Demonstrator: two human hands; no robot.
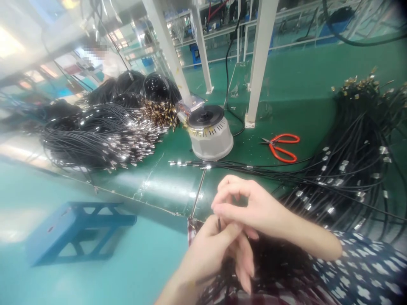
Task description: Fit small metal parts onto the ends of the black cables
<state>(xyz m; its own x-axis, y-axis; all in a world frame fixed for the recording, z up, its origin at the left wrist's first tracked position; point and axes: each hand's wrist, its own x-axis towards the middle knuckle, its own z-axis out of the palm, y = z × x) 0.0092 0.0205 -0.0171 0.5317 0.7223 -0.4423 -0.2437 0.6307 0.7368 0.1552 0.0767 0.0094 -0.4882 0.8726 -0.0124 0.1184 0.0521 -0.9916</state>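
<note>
My left hand (219, 241) is closed around a thin black cable (219, 224) above my lap, with the lower fingers hanging loosely. Over it, my right hand (251, 205) pinches the upper end of that cable between thumb and fingers; the fingertips hide the end itself. Just beyond my hands, a few black cables (222, 164) with silvery connectors lie across the green table (159, 190). To my right spreads a large heap of black cables (346, 169) with metal tips. More cables rest on my lap, partly behind my forearms.
A round grey-white device (211, 137) with a black top stands behind the loose cables. Red-handled snips (284, 148) lie to its right. Coiled cable bundles (104, 131) fill the left side. White posts (262, 55) rise behind. A blue stool (73, 233) stands on the floor.
</note>
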